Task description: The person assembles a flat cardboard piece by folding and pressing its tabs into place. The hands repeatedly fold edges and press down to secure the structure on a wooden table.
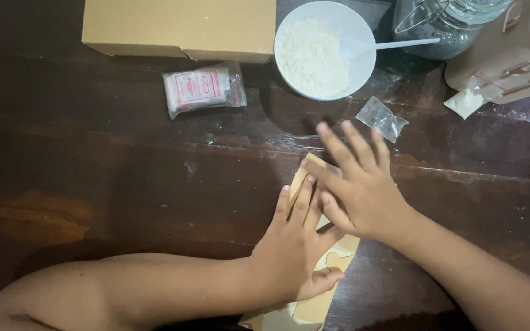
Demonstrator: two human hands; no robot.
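I press my left hand (295,245), open and flat, on the tan paper piece (317,300) below the white bowl (289,37), pinning it; my right hand (360,184), fingers spread, smooths it.

Tan card sheet (329,260) on dark brown table (93,178), white bowl (325,49) (white powder (311,58) inside)

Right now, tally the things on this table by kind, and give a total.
Hands: 2, left hand, right hand, both pressing a tan paper piece
Tan paper pieces under the hands: 1
Cardboard boxes: 1
White bowls of powder: 1
Plastic spoons: 1
Glass jars: 1
Small plastic bags: 2, filled, empty
Total: 9
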